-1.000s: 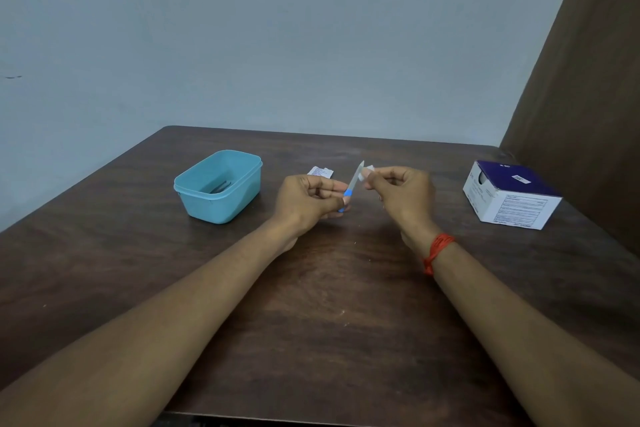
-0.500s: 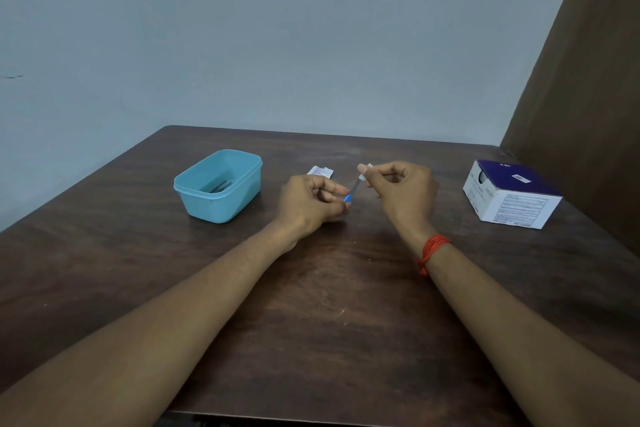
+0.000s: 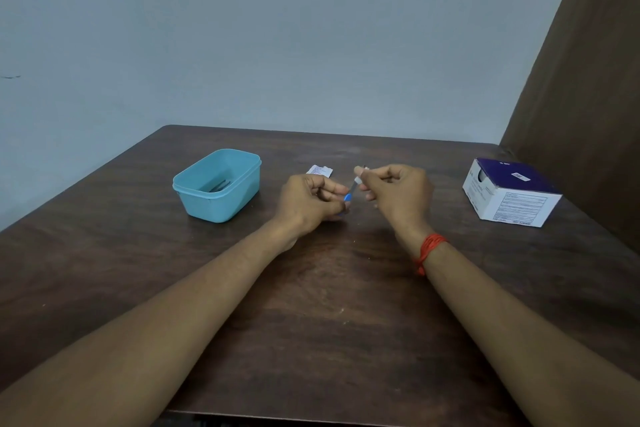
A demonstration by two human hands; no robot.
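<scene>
1. Left hand: fingers curled, pinching the blue lower end of the thin stick; teal tub at its 9 o'clock.
2. Thin stick: between both hands, tilted toward 1 o'clock.
3. Right hand: curled, pinching the pale upper end; box at its 3 o'clock.

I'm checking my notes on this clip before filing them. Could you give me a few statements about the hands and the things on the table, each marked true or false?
1. The left hand and the right hand pinch one thin item with a blue end. True.
2. The teal tub stands right of the hands. False: it stands left of them; the purple and white box stands on the right.
3. A red thread circles the left wrist. False: it is on the right wrist.
4. A small white packet lies on the table beyond the left hand. True.
</scene>
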